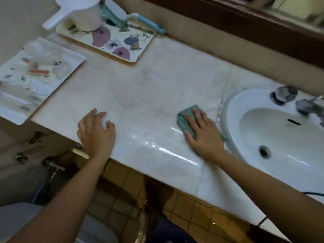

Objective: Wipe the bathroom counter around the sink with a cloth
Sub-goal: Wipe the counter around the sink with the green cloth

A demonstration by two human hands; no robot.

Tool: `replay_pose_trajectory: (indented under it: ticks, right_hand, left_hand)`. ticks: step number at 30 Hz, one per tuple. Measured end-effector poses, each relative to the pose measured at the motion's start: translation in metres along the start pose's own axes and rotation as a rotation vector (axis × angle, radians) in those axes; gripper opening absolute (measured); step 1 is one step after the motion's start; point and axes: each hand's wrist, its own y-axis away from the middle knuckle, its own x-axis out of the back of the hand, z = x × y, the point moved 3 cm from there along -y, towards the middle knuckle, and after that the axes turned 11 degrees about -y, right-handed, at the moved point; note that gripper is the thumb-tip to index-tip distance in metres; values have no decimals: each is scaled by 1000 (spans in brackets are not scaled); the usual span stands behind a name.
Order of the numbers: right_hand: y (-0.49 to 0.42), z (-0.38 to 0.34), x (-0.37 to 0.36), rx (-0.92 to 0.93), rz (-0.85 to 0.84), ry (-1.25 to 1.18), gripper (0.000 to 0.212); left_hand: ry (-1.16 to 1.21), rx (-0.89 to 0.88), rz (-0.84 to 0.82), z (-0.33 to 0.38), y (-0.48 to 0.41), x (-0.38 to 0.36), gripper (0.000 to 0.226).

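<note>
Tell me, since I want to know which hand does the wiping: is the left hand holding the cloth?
No: the left hand rests bare on the counter, while the right hand presses the green cloth flat.

Sink point(233, 109) sits in the desk point(149, 81) at its right end, tap point(305, 106) on the sink's back rim. Cloth point(185, 120) lies flat just left of the sink, under the right hand point(203, 132). Left hand point(96, 132) rests at the front edge. Patterned tray point(112, 42) in the back-left corner carries a jug point(82, 13) and scrub brush point(115, 13).
</note>
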Motion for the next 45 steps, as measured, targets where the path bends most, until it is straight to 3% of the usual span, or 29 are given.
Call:
replay_pose_trajectory:
  ticks: [2, 4, 9, 14, 19, 23, 25, 28, 31, 33, 36, 38, 41, 45]
  right_hand:
    - [-23, 5, 6, -233, 71, -57, 64]
    - [-14, -6, -1, -314, 92, -63, 70]
    - [77, -34, -28, -172, 70, -112, 60]
    - [156, 8, -27, -96, 90, -199, 54]
    - [215, 58, 1, -157, 118, -562, 44]
    - [246, 85, 54, -397, 306, -837, 44]
    - [256, 98, 90, -422, 344, -964, 39]
    - [258, 116, 122, -459, 203, -1253, 25]
    - [264, 134, 127, -511, 14, -1651, 41]
    - [265, 142, 127, -492, -82, -1827, 10]
    - [263, 160, 136, -466, -178, -1934, 38]
    - [260, 177, 145, -504, -212, -1907, 25]
    - [259, 200, 159, -553, -377, -1785, 25]
    - [259, 226, 179, -516, -544, -1505, 11]
  left_hand:
    - [4, -2, -14, 2, -3, 1, 35]
    - [7, -10, -34, 3, 1, 3, 36]
    - [-24, 2, -74, -17, 5, 16, 37]
    - [85, 21, -44, 7, 39, 28, 27]
    - [354, -146, -107, 60, 118, 20, 24]
    - [485, -401, -350, 106, 185, 25, 30]
    - [521, -569, -404, 136, 208, 33, 33]
    - [488, -905, -368, 184, 229, 44, 45]
    - [339, -1339, -288, 242, 256, 48, 69]
    - [176, -1590, -245, 280, 274, 45, 88]
    - [-55, -1743, -227, 336, 292, 25, 100]
    - [-52, -1748, -206, 364, 301, 13, 89]
    - [70, -1764, -100, 400, 306, 7, 47]
    - [-41, -1929, 24, 448, 296, 16, 14]
